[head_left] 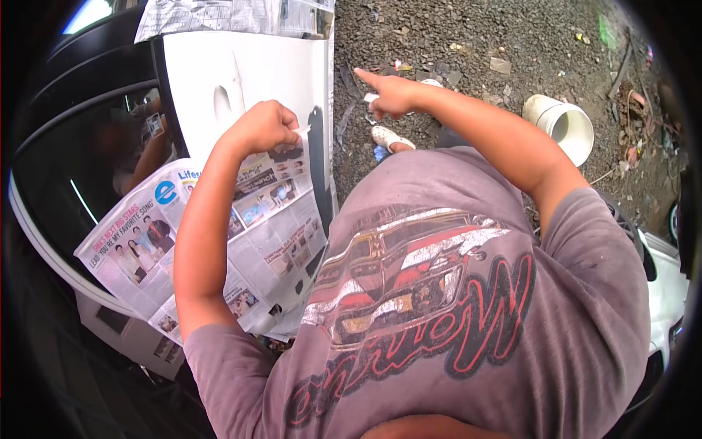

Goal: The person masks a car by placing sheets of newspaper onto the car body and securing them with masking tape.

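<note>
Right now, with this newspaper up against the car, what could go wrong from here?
The newspaper spreads out below the left hand, so it might crease or tear if tugged.

That hand pinches a small white piece, which could fold or drop.

The bucket sits on rough, littered ground to your right; stepping that way without looking, you might trip on it.
</note>
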Available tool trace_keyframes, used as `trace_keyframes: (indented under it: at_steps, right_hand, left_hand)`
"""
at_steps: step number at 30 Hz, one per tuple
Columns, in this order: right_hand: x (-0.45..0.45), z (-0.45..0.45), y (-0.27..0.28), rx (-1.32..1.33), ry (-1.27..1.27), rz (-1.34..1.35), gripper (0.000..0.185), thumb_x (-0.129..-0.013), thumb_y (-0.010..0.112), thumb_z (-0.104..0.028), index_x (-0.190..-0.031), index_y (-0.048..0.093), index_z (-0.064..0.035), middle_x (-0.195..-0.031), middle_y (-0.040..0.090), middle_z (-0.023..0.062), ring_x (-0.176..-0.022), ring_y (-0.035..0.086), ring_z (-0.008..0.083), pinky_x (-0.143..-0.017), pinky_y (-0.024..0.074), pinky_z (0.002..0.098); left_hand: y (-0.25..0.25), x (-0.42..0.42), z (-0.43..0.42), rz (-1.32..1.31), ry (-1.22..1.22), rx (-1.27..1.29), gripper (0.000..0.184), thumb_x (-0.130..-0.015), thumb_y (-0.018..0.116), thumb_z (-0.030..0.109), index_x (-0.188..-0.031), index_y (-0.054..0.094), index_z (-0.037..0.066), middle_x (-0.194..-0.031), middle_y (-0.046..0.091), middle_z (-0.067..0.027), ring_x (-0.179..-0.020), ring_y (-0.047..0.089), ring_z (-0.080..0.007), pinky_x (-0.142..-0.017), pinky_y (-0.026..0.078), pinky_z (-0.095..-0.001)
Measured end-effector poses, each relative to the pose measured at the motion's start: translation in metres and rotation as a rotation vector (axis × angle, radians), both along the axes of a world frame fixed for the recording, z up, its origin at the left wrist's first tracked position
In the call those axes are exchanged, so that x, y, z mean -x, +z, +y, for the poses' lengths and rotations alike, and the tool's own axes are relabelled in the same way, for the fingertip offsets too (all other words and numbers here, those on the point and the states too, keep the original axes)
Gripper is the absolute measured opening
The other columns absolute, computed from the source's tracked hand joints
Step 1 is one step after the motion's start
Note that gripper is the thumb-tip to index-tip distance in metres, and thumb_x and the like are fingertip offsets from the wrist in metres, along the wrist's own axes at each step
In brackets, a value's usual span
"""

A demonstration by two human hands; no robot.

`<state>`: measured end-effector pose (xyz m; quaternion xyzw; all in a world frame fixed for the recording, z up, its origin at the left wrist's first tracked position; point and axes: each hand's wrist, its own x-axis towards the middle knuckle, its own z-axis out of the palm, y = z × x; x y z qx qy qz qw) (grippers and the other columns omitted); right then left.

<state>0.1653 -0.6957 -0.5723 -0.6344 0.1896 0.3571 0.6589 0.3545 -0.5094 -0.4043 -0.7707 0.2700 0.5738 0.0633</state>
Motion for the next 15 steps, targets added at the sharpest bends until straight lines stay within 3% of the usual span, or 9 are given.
trace_keyframes:
  at_steps: [2, 3, 4, 6, 8, 9, 10, 13, 15]
  right_hand:
    - [-0.003, 0.02, 0.004, -0.18, 0.036, -0.157, 0.085, -0.099, 0.068, -0.01, -0.17, 0.026, -0.0263, -0.134, 0.067, 0.0164, -0.092, 0.068, 0.0196, -0.074, 0.0579, 0.0345]
    - [-0.005, 0.028, 0.023, -0.318, -0.043, -0.184, 0.081, -0.098, 0.072, -0.012, -0.168, 0.033, -0.0231, -0.14, 0.06, 0.0135, -0.096, 0.065, 0.0169, -0.079, 0.0574, 0.0329]
    - [-0.011, 0.033, 0.035, -0.437, -0.045, -0.148, 0.066, -0.098, 0.075, -0.015, -0.159, 0.048, -0.0177, -0.131, 0.063, 0.0104, -0.098, 0.065, 0.0147, -0.082, 0.0567, 0.0303]
    - [-0.019, 0.055, 0.042, -0.536, -0.148, -0.224, 0.05, -0.097, 0.078, -0.018, -0.144, 0.062, -0.0124, -0.12, 0.067, 0.0068, -0.095, 0.065, 0.0127, -0.08, 0.0559, 0.029]
    - [-0.026, 0.073, 0.055, -0.532, -0.334, -0.265, 0.033, -0.091, 0.084, -0.025, -0.118, 0.074, -0.0082, -0.093, 0.071, 0.0013, -0.082, 0.066, 0.0118, -0.072, 0.0534, 0.0282]
    - [-0.03, 0.082, 0.055, -0.54, -0.402, -0.265, 0.027, -0.092, 0.083, -0.024, -0.11, 0.074, -0.0065, -0.092, 0.071, 0.0019, -0.08, 0.066, 0.0116, -0.072, 0.0535, 0.0278]
    - [-0.037, 0.086, 0.057, -0.558, -0.454, -0.276, 0.022, -0.093, 0.083, -0.022, -0.103, 0.073, -0.0048, -0.091, 0.07, 0.0024, -0.079, 0.066, 0.0114, -0.072, 0.0536, 0.0275]
    - [-0.045, 0.077, 0.073, -0.393, -0.371, -0.376, 0.019, -0.095, 0.08, -0.019, -0.093, 0.07, -0.0026, -0.088, 0.07, 0.0038, -0.077, 0.064, 0.0103, -0.069, 0.0515, 0.0274]
    - [-0.043, 0.076, 0.088, -0.389, -0.407, -0.426, 0.016, -0.097, 0.076, -0.015, -0.092, 0.067, -0.0035, -0.083, 0.068, 0.0029, -0.072, 0.06, 0.0093, -0.066, 0.0474, 0.0269]
  left_hand:
    - [0.005, -0.001, 0.001, 0.004, 0.009, 0.017, 0.01, -0.077, 0.081, 0.009, -0.081, 0.078, 0.0, -0.068, 0.074, -0.0097, -0.06, 0.068, -0.0151, -0.063, 0.054, -0.0324]
    - [0.009, -0.003, 0.0, 0.013, 0.016, 0.038, 0.01, -0.077, 0.082, 0.008, -0.082, 0.079, 0.0, -0.069, 0.074, -0.01, -0.06, 0.068, -0.0155, -0.063, 0.055, -0.0329]
    - [0.014, -0.003, -0.002, 0.001, 0.019, 0.041, 0.01, -0.077, 0.082, 0.008, -0.082, 0.079, 0.0, -0.069, 0.074, -0.01, -0.06, 0.068, -0.0155, -0.063, 0.055, -0.0329]
    - [0.024, -0.003, -0.004, -0.03, -0.074, 0.099, 0.017, -0.081, 0.083, 0.017, -0.084, 0.078, 0.0, -0.067, 0.071, -0.0078, -0.061, 0.061, -0.0135, -0.062, 0.051, -0.0335]
    - [0.03, -0.003, -0.009, -0.079, -0.179, 0.165, 0.022, -0.081, 0.083, 0.021, -0.084, 0.078, 0.0, -0.067, 0.07, -0.0098, -0.061, 0.062, -0.0152, -0.063, 0.051, -0.035]
    - [0.034, -0.006, -0.009, -0.119, -0.283, 0.214, 0.026, -0.081, 0.084, 0.025, -0.085, 0.078, 0.0, -0.067, 0.07, -0.0119, -0.061, 0.063, -0.0169, -0.063, 0.051, -0.0364]
    - [0.032, -0.009, -0.003, -0.1, -0.22, 0.263, 0.032, -0.081, 0.084, 0.032, -0.084, 0.078, 0.001, -0.069, 0.07, -0.0146, -0.062, 0.063, -0.0192, -0.065, 0.052, -0.0383]
    - [0.042, -0.014, -0.001, -0.165, -0.228, 0.247, 0.032, -0.082, 0.084, 0.039, -0.082, 0.081, 0.007, -0.072, 0.075, -0.013, -0.068, 0.074, -0.0274, -0.068, 0.057, -0.0405]
    - [0.054, -0.011, -0.002, -0.169, -0.177, 0.247, 0.021, -0.082, 0.086, 0.028, -0.085, 0.083, 0.007, -0.073, 0.078, -0.009, -0.068, 0.076, -0.0217, -0.068, 0.059, -0.0353]
